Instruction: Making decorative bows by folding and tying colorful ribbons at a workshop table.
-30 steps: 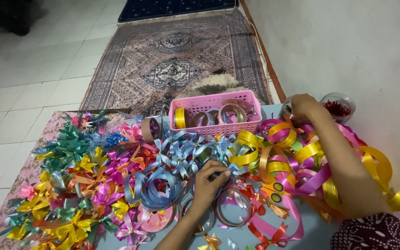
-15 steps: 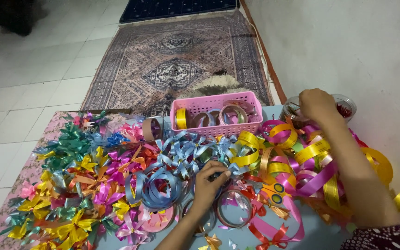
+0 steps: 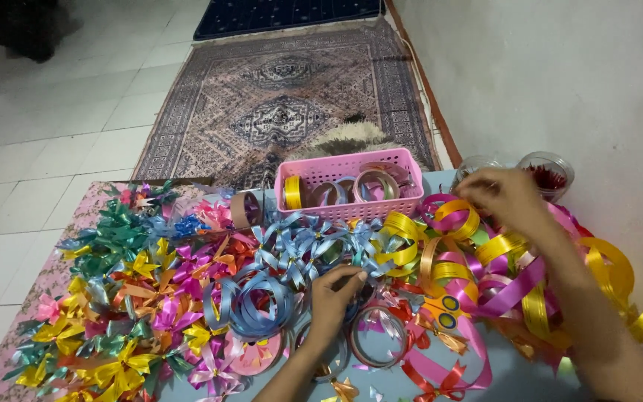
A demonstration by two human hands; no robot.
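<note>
Item in hand: your left hand (image 3: 334, 296), fingers curled and pressed onto the blue ribbon coil (image 3: 256, 301) mid-table, should stay firm while your right hand (image 3: 501, 195), fingertips seemingly pinching something too small to identify, works carefully near the two clear cups (image 3: 546, 170) at the table's far right corner.

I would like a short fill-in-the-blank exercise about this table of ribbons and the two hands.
1. The basket holding ribbon rolls is ____ in colour.
2. The left hand rests beside a coil of ____ ribbon.
3. The right hand reaches near two small round ____ at the wall.
4. Beyond the table lies a patterned ____ on the floor.

Missing words: pink; blue; containers; rug
</note>
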